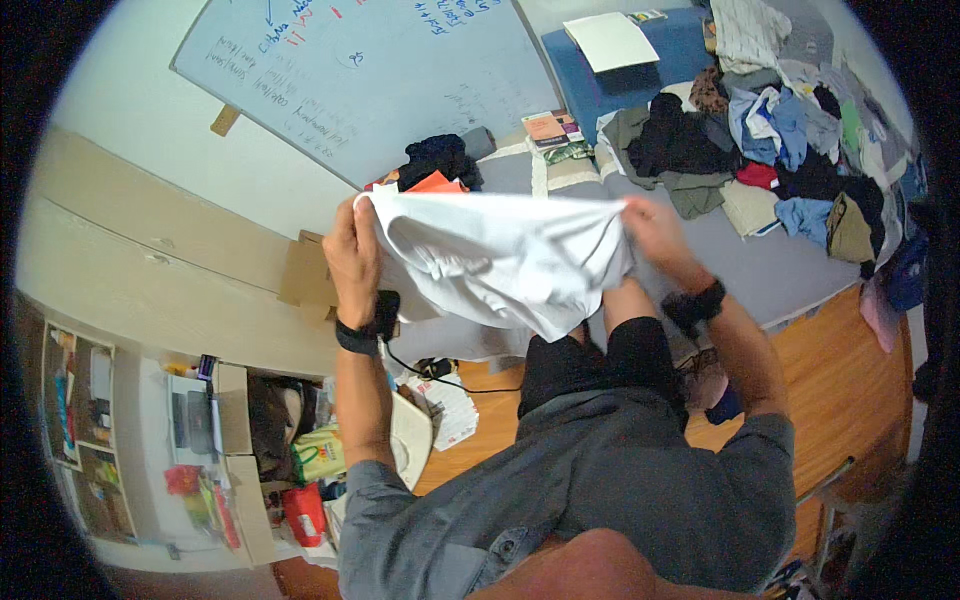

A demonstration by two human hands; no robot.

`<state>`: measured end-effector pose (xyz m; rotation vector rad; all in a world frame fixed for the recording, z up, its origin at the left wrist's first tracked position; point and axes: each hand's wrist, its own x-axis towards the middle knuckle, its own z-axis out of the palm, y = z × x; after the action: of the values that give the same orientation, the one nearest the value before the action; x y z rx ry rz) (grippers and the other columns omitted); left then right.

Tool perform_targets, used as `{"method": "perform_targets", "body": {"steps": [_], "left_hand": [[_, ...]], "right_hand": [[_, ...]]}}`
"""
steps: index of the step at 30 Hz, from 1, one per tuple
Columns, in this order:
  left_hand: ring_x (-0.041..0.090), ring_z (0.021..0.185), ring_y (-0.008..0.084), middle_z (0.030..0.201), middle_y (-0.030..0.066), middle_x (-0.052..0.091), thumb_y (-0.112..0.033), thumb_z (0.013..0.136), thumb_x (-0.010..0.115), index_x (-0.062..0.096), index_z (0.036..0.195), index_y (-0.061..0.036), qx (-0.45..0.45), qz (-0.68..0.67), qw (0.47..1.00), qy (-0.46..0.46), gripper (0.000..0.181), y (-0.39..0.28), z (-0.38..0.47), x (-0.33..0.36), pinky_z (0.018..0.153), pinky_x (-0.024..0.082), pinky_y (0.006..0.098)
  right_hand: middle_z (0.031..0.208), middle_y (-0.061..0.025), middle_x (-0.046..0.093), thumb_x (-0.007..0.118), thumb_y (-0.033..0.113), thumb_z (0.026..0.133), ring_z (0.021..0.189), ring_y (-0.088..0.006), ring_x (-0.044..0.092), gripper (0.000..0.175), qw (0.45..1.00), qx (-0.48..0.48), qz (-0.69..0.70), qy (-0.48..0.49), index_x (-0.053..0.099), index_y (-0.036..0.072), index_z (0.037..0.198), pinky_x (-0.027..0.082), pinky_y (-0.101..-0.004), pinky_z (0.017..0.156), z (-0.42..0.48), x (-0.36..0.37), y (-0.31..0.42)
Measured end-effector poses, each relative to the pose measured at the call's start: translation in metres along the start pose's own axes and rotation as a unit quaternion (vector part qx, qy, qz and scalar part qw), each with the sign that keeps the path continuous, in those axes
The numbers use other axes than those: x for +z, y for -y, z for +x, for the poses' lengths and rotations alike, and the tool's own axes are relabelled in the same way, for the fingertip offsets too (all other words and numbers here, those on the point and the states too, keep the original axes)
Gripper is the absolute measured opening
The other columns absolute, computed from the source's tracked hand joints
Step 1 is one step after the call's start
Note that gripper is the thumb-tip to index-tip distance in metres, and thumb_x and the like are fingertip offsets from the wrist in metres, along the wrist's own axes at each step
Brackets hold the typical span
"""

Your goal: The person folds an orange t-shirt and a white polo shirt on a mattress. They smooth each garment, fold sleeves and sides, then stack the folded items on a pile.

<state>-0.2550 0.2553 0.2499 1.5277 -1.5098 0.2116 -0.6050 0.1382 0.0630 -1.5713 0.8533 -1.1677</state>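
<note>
A white cloth garment (510, 255) is stretched between my two hands in front of me, its top edge pulled nearly straight and the rest hanging in folds. My left hand (354, 251) pinches its left corner between thumb and fingers. At the opposite corner, my right hand (660, 236) grips the fabric, slightly blurred. Each wrist wears a black band, and a black cable trails from the left one. Which kind of garment it is cannot be told. Below the cloth, the bed (739, 259) with a grey sheet partly shows.
Piled clothes (780, 150) cover the bed's right part. Dark folded clothing (435, 159) and books (551, 131) lie along its far side, beneath a whiteboard (360, 82). A cardboard box (306, 274) stands left of my left hand. Papers (446, 412) lie on the wooden floor.
</note>
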Motion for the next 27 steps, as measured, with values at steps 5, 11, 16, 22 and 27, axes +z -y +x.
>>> {"method": "perform_targets", "body": {"steps": [5, 11, 16, 22, 27], "left_hand": [[0.058, 0.069, 0.0122, 0.073, 0.0112, 0.065, -0.027, 0.1, 0.057, 0.069, 0.104, 0.0004, 0.021, 0.017, 0.998, 0.054, 0.03, -0.016, 0.031, -0.03, 0.063, 0.047, 0.0278], [0.056, 0.066, 0.0085, 0.076, 0.0032, 0.066, -0.029, 0.099, 0.058, 0.071, 0.099, -0.0005, 0.111, -0.021, 0.993, 0.02, 0.032, -0.051, 0.05, -0.099, 0.058, 0.043, 0.024], [0.052, 0.064, 0.0058, 0.073, -0.0023, 0.061, -0.027, 0.098, 0.06, 0.071, 0.093, -0.0001, 0.014, -0.184, 0.981, 0.057, 0.029, -0.045, 0.028, -0.117, 0.057, 0.04, 0.0225], [0.046, 0.063, 0.0038, 0.072, -0.006, 0.056, -0.028, 0.097, 0.061, 0.066, 0.081, -0.0032, -0.119, -0.243, 0.948, 0.168, 0.03, -0.043, -0.001, -0.093, 0.056, 0.036, 0.0216], [0.042, 0.061, 0.0059, 0.065, -0.0039, 0.052, -0.029, 0.097, 0.061, 0.063, 0.08, -0.0001, -0.031, -0.136, 0.963, 0.231, 0.034, -0.066, -0.022, -0.059, 0.054, 0.034, 0.0245]], "right_hand": [[0.088, -0.007, 0.061, 0.046, 0.023, 0.097, 0.085, -0.0151, 0.055, 0.03, 0.932, -0.188, -0.274, -0.142, 0.061, -0.003, 0.095, 0.045, -0.0303, 0.079, 0.072, -0.087, 0.101], [0.087, -0.003, 0.06, 0.053, 0.022, 0.099, 0.084, -0.0113, 0.055, 0.023, 0.896, -0.322, -0.285, -0.113, 0.061, 0.001, 0.102, 0.046, -0.0255, 0.078, 0.048, -0.108, 0.235], [0.065, -0.0035, 0.059, 0.068, 0.022, 0.085, 0.061, -0.0136, 0.055, 0.022, 0.864, -0.293, -0.39, 0.125, 0.065, 0.002, 0.077, 0.044, -0.0291, 0.059, 0.021, -0.109, 0.274], [0.069, -0.0025, 0.057, 0.065, 0.032, 0.092, 0.067, -0.01, 0.05, 0.037, 0.926, -0.078, -0.318, 0.187, 0.063, -0.002, 0.08, 0.041, -0.0295, 0.059, 0.051, -0.1, 0.184], [0.076, -0.0049, 0.064, 0.069, 0.028, 0.09, 0.069, -0.0116, 0.055, 0.029, 0.973, 0.013, -0.219, 0.067, 0.064, -0.001, 0.093, 0.046, -0.0297, 0.065, 0.042, -0.059, 0.009]]}}
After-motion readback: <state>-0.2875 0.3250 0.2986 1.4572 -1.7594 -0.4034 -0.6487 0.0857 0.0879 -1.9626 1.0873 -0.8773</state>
